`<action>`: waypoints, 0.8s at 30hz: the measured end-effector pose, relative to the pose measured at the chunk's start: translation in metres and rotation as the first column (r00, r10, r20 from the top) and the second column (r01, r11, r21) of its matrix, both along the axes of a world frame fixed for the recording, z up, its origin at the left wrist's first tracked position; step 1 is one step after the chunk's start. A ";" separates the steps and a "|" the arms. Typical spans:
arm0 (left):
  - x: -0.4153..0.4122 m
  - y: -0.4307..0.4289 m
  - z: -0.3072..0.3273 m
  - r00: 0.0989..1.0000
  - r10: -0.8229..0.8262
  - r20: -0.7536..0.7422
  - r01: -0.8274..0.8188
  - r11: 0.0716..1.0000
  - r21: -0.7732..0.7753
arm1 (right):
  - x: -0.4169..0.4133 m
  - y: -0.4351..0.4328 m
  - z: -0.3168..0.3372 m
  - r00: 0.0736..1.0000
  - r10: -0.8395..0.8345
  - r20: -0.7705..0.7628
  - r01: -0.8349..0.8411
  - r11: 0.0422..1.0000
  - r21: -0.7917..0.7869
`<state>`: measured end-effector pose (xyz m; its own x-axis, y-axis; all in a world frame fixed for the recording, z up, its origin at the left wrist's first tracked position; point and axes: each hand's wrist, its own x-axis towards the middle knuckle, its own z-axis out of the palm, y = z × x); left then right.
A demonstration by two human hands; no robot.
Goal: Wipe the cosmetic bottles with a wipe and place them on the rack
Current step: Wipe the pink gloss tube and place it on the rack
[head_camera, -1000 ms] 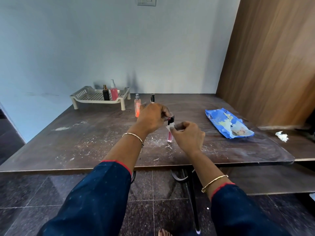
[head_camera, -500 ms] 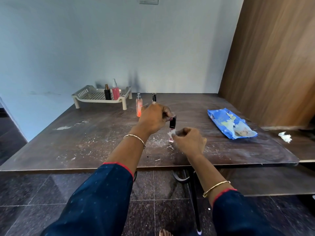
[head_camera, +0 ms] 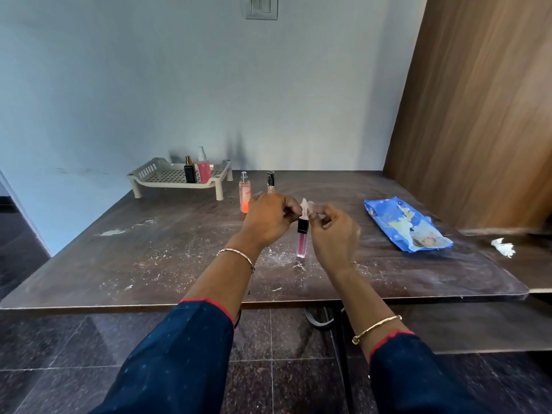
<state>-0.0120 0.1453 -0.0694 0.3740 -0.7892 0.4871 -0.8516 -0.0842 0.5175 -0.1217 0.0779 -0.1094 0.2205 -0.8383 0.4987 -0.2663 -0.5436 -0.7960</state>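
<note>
Two pinches on one small wipe: left hand and right hand, fingertips pressed together on it, just above the black cap of the pink tube, upright on the table. Mid-wipe, by the look of it. Next, likely: grip the tube, carry it to the rack far left, stand it beside the bottles there.

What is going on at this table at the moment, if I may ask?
A person is wiping a pink lip-gloss tube with a black cap, upright on the dusty brown table. The left hand and right hand both appear to pinch a small white wipe at the cap's top. A black bottle and a pink bottle already stand on the cream plastic rack; an orange spray bottle and a slim black-capped tube wait beside it.
</note>
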 end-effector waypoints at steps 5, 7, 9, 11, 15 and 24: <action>0.001 -0.002 -0.001 0.998 -0.010 -0.055 0.008 0.999 -0.031 | -0.008 0.010 -0.032 0.999 -0.001 -0.040 0.007 0.989 0.148; 0.001 -0.002 -0.002 0.998 -0.015 -0.061 0.013 0.999 -0.030 | -0.014 0.009 -0.032 0.997 0.033 -0.070 -0.021 0.984 0.174; -0.001 -0.001 -0.001 0.996 -0.030 -0.080 0.028 0.999 -0.025 | -0.015 0.004 -0.022 0.997 0.083 -0.006 -0.080 0.978 0.191; -0.002 0.000 0.000 0.994 -0.042 -0.100 0.040 0.999 -0.016 | -0.010 -0.002 -0.011 0.992 0.101 0.080 -0.113 0.980 0.163; 0.003 0.001 0.000 0.993 -0.031 -0.117 0.032 0.999 0.007 | -0.008 -0.007 -0.021 0.984 0.160 0.079 -0.172 0.965 0.196; 0.003 -0.003 0.001 0.993 -0.006 -0.117 0.013 0.998 0.057 | -0.015 -0.014 -0.014 0.976 0.204 -0.080 -0.185 0.963 0.193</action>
